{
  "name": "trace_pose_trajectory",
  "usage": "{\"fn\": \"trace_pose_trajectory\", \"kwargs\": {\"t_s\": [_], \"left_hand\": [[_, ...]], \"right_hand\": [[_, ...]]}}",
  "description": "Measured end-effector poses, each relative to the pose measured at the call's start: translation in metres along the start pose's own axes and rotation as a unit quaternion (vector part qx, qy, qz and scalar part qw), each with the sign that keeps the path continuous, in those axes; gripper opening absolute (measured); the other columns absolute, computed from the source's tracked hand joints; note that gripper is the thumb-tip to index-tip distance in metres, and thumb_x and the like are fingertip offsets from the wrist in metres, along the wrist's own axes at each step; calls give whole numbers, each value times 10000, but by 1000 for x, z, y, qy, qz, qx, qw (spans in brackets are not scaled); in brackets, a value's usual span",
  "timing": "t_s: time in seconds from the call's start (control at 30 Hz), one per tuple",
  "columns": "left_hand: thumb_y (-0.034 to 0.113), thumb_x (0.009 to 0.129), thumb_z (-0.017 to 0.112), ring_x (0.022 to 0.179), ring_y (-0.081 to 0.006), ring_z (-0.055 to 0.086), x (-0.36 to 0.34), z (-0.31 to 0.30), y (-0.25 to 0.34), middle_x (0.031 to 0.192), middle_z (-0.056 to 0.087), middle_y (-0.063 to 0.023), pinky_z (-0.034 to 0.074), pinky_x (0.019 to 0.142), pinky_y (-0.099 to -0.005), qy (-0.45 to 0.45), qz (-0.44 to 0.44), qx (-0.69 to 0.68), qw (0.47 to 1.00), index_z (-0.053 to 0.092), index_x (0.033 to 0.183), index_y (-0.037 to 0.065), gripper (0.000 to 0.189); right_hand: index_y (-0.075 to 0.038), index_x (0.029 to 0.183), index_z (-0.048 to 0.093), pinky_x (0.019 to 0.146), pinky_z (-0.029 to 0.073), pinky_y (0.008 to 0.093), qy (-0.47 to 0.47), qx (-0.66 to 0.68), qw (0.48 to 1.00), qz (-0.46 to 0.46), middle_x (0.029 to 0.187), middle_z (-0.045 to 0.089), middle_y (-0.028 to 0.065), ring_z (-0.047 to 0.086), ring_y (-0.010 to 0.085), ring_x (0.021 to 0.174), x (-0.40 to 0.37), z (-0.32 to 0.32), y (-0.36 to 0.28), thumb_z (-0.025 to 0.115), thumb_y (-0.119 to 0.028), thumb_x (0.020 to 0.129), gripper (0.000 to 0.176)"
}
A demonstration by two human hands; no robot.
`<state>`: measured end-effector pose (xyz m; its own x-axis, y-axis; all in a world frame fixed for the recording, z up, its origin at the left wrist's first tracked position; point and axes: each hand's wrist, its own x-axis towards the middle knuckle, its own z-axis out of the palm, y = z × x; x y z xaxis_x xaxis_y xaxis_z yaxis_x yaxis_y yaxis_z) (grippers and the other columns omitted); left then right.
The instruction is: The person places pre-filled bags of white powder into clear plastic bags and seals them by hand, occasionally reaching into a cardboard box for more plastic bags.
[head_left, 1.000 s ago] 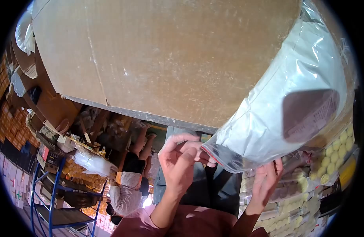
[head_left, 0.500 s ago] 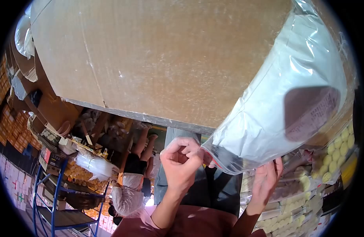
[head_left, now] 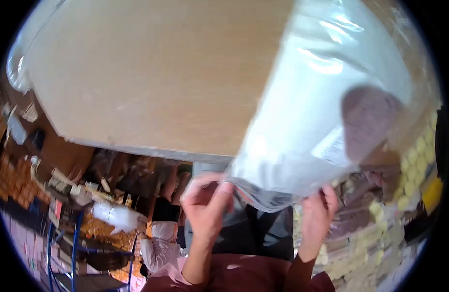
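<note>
A clear plastic bag (head_left: 302, 112) with a bulky white filling lies slanted across the right side of the table. Its near end hangs past the table edge, loose and crumpled, with a short red line by the left corner. My left hand (head_left: 205, 209) pinches that corner between thumb and fingers. At the other corner of the same end, my right hand (head_left: 318, 214) grips the plastic, its fingers partly behind the bag. A white printed label (head_left: 331, 146) shows on the bag beside a dark shadow. Both hands are slightly blurred.
The brown table (head_left: 156, 82) has a worn grey front edge. A person in a light top (head_left: 161, 248) is at lower left, near a blue metal frame (head_left: 76, 243) and a white plastic bundle (head_left: 115, 216). Packs of yellowish round items (head_left: 414, 170) are at right.
The bag appears further left and its printed label shows more. My left hand has shifted left and up with the bag's corner, its thumb now on the plastic. My right hand has moved slightly left.
</note>
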<state>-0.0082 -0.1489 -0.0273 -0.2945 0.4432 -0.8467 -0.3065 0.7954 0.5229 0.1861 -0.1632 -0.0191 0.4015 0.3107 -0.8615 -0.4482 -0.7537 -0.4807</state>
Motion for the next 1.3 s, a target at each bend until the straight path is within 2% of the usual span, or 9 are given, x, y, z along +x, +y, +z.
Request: {"fn": "trace_pose_trajectory", "kwargs": {"t_s": [0.17, 0.27, 0.4, 0.67, 0.7, 0.83, 1.0, 1.17, 1.3], "left_hand": [[21, 906, 588, 497, -62, 404, -1, 1, -9, 742, 506, -11, 290, 406, -198, -23, 57, -4, 998, 486, 842, 46, 123], [49, 901, 596, 571, -81, 451, -8, -10, -22, 773, 501, -22, 338, 451, -206, -42, 84, 75, 993, 483, 873, 50, 116], [118, 884, 640, 600, -115, 532, 3, 0, -21, 927, 566, -119, 403, 459, -219, -73, 122, -106, 984, 506, 1051, 13, 238], [77, 930, 572, 775, -117, 574, -3, 11, -13, 935, 605, -35, 479, 644, -239, -3, 58, -17, 998, 520, 950, 49, 63], [38, 907, 615, 564, -54, 453, -1, 21, -12, 790, 578, -5, 291, 453, -185, 53, 63, -37, 996, 577, 913, 47, 39], [82, 916, 609, 594, -52, 465, -9, 32, -19, 771, 554, 7, 326, 463, -172, 84, 50, -58, 994, 470, 879, 78, 145], [15, 740, 764, 808, -166, 640, -25, 49, -48, 951, 662, -95, 505, 643, -261, -214, -26, 22, 976, 531, 1203, -28, 520], [49, 792, 714, 608, -131, 540, -32, 96, -60, 761, 634, -77, 388, 508, -230, -106, -104, 0, 989, 673, 891, -66, 157], [40, 783, 730, 574, -130, 544, -33, 104, -61, 760, 644, -86, 389, 469, -241, -67, -82, -48, 993, 668, 883, -66, 159]], "right_hand": [[39, 916, 577, 604, 456, 278, -49, 45, 998, 1, 808, 616, 91, 580, 152, 679, 4, -10, 0, 611, 17, 888, 50], [42, 923, 566, 596, 445, 263, -53, 21, 998, 2, 767, 606, 78, 567, 144, 651, 6, -14, -1, 632, -24, 892, 98], [35, 939, 545, 585, 430, 241, -69, 6, 998, -6, 732, 571, 50, 531, 117, 623, 7, -16, 2, 629, -43, 903, 120], [25, 931, 546, 519, 380, 208, -44, -102, 986, -128, 696, 549, 20, 489, 73, 572, 10, -18, 9, 625, -44, 906, 108], [26, 923, 548, 516, 376, 206, -37, -126, 980, -149, 694, 550, 20, 490, 71, 570, 11, -20, 11, 627, -43, 903, 106], [36, 942, 566, 526, 411, 201, -83, -124, 979, -139, 719, 581, 37, 549, 80, 596, 17, -26, 6, 652, -38, 884, 127], [63, 913, 616, 548, 461, 225, -153, -144, 971, -118, 786, 636, 88, 602, 114, 640, 20, -35, -1, 661, -15, 870, 99], [65, 870, 633, 541, 456, 252, -134, -169, 963, -162, 763, 652, 116, 604, 163, 634, 25, -37, -1, 685, 19, 829, 81], [58, 823, 632, 554, 447, 283, -131, -232, 939, -219, 722, 629, 122, 569, 211, 608, 30, -37, -4, 703, 11, 809, 86]]}}
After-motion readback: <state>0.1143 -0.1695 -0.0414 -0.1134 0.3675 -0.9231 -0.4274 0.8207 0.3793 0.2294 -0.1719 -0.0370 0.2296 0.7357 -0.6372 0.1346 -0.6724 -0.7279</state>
